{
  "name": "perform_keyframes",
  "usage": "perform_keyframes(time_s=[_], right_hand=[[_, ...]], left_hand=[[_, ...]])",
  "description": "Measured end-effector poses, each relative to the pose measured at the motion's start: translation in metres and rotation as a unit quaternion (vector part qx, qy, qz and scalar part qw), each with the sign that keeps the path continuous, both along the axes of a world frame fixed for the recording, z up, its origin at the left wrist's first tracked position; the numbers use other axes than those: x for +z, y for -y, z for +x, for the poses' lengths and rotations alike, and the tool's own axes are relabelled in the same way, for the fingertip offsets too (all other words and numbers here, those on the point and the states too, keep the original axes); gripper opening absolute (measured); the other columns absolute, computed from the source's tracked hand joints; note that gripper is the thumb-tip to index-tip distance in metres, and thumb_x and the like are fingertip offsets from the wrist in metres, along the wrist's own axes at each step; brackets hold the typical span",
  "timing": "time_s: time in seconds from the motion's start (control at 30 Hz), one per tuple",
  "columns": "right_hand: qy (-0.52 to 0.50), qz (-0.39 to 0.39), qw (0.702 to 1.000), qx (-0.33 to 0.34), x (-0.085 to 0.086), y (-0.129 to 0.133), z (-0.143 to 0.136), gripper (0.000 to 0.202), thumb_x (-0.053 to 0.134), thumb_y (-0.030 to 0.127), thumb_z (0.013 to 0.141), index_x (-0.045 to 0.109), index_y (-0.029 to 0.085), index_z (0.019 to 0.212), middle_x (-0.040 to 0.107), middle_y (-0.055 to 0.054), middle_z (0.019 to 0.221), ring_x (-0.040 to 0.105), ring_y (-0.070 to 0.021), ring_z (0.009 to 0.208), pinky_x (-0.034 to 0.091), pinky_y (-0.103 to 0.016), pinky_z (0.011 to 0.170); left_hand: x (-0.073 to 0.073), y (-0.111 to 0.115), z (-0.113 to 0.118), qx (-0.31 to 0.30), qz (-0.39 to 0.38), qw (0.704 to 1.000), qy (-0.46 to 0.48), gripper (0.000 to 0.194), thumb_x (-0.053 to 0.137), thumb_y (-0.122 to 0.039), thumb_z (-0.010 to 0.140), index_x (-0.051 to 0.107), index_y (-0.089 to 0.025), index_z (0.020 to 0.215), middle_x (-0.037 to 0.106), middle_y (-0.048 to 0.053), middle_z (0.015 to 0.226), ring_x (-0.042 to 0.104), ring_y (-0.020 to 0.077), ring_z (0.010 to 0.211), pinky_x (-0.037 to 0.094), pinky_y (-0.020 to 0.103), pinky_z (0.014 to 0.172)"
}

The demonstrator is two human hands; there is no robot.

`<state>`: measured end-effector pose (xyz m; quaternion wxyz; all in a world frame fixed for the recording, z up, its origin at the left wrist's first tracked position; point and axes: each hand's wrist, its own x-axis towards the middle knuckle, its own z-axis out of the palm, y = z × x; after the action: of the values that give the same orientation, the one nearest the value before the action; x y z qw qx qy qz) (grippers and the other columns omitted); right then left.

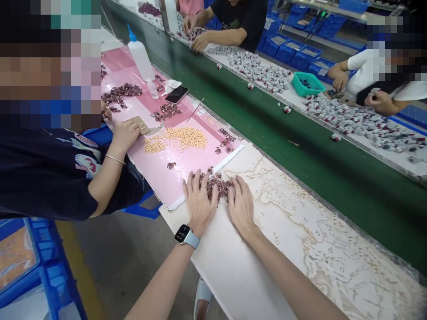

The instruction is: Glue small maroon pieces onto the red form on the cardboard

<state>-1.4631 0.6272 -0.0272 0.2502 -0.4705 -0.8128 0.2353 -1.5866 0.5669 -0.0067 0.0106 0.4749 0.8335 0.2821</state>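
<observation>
Hands, left [199,202] and right [240,203], flat around glossy maroon pieces [217,183].

Phone [176,94] and squeeze bottle [141,55] are sitting on the pink mat [156,173] to my left, tan pellet pile [185,137] lying near them. Teal tray [307,84] is sitting across the green belt [267,129].

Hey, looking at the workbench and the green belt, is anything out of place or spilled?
A few stray wrapped pieces lie alone on the green conveyor belt, apart from the piles. Nearer, both hands, left and right, rest on a small dark pile straddling the pink sheet's edge. Nothing looks damaged.
</observation>
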Motion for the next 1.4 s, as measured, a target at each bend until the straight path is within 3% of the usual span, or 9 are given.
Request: perform_keyframes(time_s=[0.2, 0.37, 0.5, 0.57, 0.73, 0.93, 1.13, 1.4], right_hand=[[-0.044, -0.024, 0.999, 0.015, 0.007, -0.006, -0.016, 0.049, 0.021, 0.032, 0.109, 0.049, 0.017, 0.146, 0.05, -0.012, 0.152, 0.043, -0.0204, 0.144, 0.038, -0.043, 0.121], [-0.042, -0.031, 0.998, -0.025, 0.005, 0.005, -0.014, 0.052, 0.025, 0.037, 0.108, 0.048, 0.013, 0.148, 0.043, -0.016, 0.158, 0.034, -0.0279, 0.15, 0.024, -0.057, 0.125], [-0.052, -0.051, 0.997, -0.013, 0.0, 0.008, -0.016, 0.054, 0.021, 0.036, 0.109, 0.043, 0.012, 0.152, 0.038, -0.015, 0.161, 0.032, -0.0251, 0.151, 0.027, -0.05, 0.125], [-0.064, -0.062, 0.996, -0.008, 0.0, 0.007, -0.018, 0.054, 0.021, 0.036, 0.109, 0.042, 0.012, 0.153, 0.035, -0.015, 0.163, 0.029, -0.0239, 0.152, 0.027, -0.048, 0.126], [-0.105, -0.092, 0.99, 0.001, 0.005, 0.005, -0.021, 0.051, 0.025, 0.038, 0.109, 0.045, 0.018, 0.152, 0.038, -0.011, 0.161, 0.031, -0.0232, 0.152, 0.028, -0.049, 0.126], [-0.189, -0.143, 0.972, 0.01, 0.01, 0.003, -0.03, 0.047, 0.031, 0.039, 0.108, 0.061, 0.021, 0.138, 0.056, -0.009, 0.148, 0.049, -0.0205, 0.14, 0.036, -0.042, 0.122], [-0.295, -0.22, 0.929, -0.039, 0.016, 0.003, -0.034, 0.044, 0.04, 0.044, 0.104, 0.07, 0.021, 0.125, 0.066, -0.009, 0.137, 0.057, -0.0238, 0.132, 0.039, -0.045, 0.118], [-0.444, -0.352, 0.819, -0.086, 0.018, 0.005, -0.031, 0.038, 0.058, 0.046, 0.095, 0.076, 0.02, 0.116, 0.07, -0.008, 0.132, 0.062, -0.0256, 0.125, 0.046, -0.043, 0.113]], left_hand=[[-0.009, -0.003, -0.005, -0.057, -0.006, 0.998, 0.04, 0.045, 0.048, -0.029, 0.101, 0.047, -0.016, 0.144, 0.046, 0.012, 0.151, 0.033, 0.027, 0.15, 0.027, 0.057, 0.125], [-0.005, -0.017, -0.015, -0.056, 0.001, 0.997, 0.06, 0.054, 0.047, -0.032, 0.101, 0.037, -0.018, 0.152, 0.031, 0.014, 0.161, 0.023, 0.0297, 0.155, 0.02, 0.06, 0.126], [-0.002, -0.027, -0.021, -0.125, -0.013, 0.988, 0.094, 0.04, 0.047, -0.03, 0.102, 0.054, -0.016, 0.139, 0.053, 0.012, 0.146, 0.041, 0.0251, 0.146, 0.024, 0.059, 0.125], [-0.002, -0.018, -0.019, -0.138, -0.012, 0.985, 0.107, 0.039, 0.045, -0.029, 0.103, 0.053, -0.016, 0.139, 0.053, 0.011, 0.145, 0.041, 0.0245, 0.146, 0.025, 0.058, 0.125], [-0.007, 0.008, -0.002, -0.119, -0.002, 0.984, 0.129, 0.05, 0.047, -0.03, 0.102, 0.042, -0.018, 0.15, 0.043, 0.013, 0.154, 0.032, 0.0274, 0.151, 0.02, 0.06, 0.126], [-0.01, -0.005, 0.018, -0.048, 0.043, 0.977, 0.202, 0.044, 0.041, -0.033, 0.104, 0.048, -0.017, 0.145, 0.051, 0.012, 0.148, 0.038, 0.0249, 0.148, 0.018, 0.059, 0.127], [-0.003, -0.018, 0.036, 0.026, 0.13, 0.937, 0.324, 0.05, 0.033, -0.047, 0.105, 0.057, -0.016, 0.135, 0.058, 0.013, 0.14, 0.052, 0.0222, 0.135, 0.032, 0.054, 0.122], [-0.003, -0.033, 0.059, 0.114, 0.232, 0.84, 0.477, 0.052, 0.045, -0.054, 0.1, 0.06, -0.015, 0.131, 0.059, 0.014, 0.137, 0.057, 0.0229, 0.129, 0.044, 0.051, 0.114]])
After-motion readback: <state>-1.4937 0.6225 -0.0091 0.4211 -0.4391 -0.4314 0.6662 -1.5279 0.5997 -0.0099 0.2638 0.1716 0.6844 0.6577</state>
